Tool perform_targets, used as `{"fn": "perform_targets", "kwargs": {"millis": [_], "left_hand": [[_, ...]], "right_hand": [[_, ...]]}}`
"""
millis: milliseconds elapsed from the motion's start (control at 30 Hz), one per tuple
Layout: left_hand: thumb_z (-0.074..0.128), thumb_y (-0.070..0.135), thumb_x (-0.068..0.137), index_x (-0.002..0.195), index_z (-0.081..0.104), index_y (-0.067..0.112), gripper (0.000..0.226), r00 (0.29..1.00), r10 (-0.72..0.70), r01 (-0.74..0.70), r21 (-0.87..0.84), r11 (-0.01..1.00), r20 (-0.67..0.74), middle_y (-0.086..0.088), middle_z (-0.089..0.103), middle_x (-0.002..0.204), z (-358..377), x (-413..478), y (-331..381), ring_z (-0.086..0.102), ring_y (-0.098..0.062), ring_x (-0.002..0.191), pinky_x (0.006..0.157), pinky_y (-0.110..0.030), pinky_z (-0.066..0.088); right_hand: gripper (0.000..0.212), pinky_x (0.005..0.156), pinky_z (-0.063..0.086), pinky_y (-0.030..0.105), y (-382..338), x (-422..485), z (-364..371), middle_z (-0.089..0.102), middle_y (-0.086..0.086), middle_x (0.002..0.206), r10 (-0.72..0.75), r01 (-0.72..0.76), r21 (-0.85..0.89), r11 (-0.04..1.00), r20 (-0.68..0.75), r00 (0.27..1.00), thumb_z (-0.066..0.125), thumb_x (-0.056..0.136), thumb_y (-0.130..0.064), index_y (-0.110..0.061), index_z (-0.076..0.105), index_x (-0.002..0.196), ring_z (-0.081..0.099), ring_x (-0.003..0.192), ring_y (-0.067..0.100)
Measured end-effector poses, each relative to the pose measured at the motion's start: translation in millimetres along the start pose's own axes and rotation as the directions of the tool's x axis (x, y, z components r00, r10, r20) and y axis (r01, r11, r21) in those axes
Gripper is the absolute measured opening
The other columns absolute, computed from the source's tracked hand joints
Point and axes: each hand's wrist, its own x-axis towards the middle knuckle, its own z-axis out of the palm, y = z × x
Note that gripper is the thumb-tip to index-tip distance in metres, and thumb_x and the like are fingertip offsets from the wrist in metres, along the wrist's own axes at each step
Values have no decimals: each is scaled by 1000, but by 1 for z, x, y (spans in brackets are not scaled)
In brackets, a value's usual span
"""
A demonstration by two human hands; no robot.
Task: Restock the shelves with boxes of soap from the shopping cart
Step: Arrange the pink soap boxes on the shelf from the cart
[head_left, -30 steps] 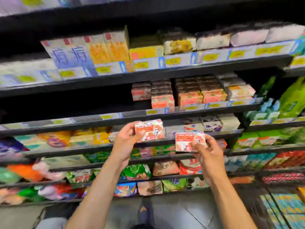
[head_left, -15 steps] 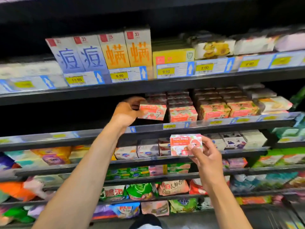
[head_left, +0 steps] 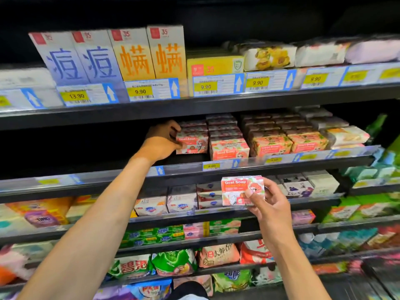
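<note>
My left hand (head_left: 162, 140) reaches into the second shelf (head_left: 281, 164) and grips a red-and-white Goat Soap box (head_left: 192, 144) at its left end, set against the leftmost row of identical boxes. To its right stand more rows of Goat Soap boxes (head_left: 229, 149). My right hand (head_left: 269, 207) holds a second Goat Soap box (head_left: 242, 190) by its right end, upright, in front of the shelf below. The shopping cart is out of view.
The second shelf is dark and bare to the left of my left hand. Tall blue and orange boxes (head_left: 112, 57) and price tags (head_left: 205, 86) line the shelf above. Lower shelves hold white soap boxes (head_left: 181, 201) and green and pink packs (head_left: 173, 262).
My left hand has carried its box up from chest height onto the second shelf, beside the row. My right hand has kept its box at about the same height. The view has moved closer.
</note>
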Motion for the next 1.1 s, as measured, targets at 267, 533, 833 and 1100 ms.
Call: {"fn": "perform_targets", "kwargs": {"millis": [267, 533, 833, 1100], "left_hand": [[88, 19, 74, 104, 58, 28, 44, 999, 37, -37, 110, 993, 5, 1, 62, 111, 3, -5, 5, 64, -22, 99, 92, -41, 56], [73, 28, 91, 110, 69, 31, 20, 989, 145, -131, -282, 950, 27, 17, 69, 109, -22, -83, 56, 65, 2, 102, 92, -21, 54], [88, 31, 75, 113, 69, 28, 43, 985, 103, -57, -303, 951, 136, 14, 73, 105, -30, -121, 57, 68, -1, 98, 86, -27, 59], [83, 16, 81, 112, 68, 31, 37, 999, -2, -15, -448, 894, -38, 12, 71, 109, -40, -93, 45, 67, -3, 104, 85, -25, 58]], "right_hand": [[39, 87, 57, 39, 1, 6, 10, 75, 10, 113, -33, 32, 16, 999, 67, 997, 78, 82, -16, -17, 66, 119, 73, 106, 28], [43, 88, 58, 29, -13, 7, 35, 77, 1, 112, -73, 77, -18, 997, 146, 987, 80, 80, -15, -20, 68, 122, 72, 108, 18], [40, 82, 55, 15, -32, 6, 72, 73, -28, 101, -184, 207, -95, 974, 211, 960, 76, 89, -7, -34, 62, 115, 67, 100, -7], [33, 105, 44, 23, -11, 10, 63, 58, -12, 125, -393, 518, -484, 706, 340, 854, 72, 95, -23, -25, 62, 126, 54, 123, 4]]}}
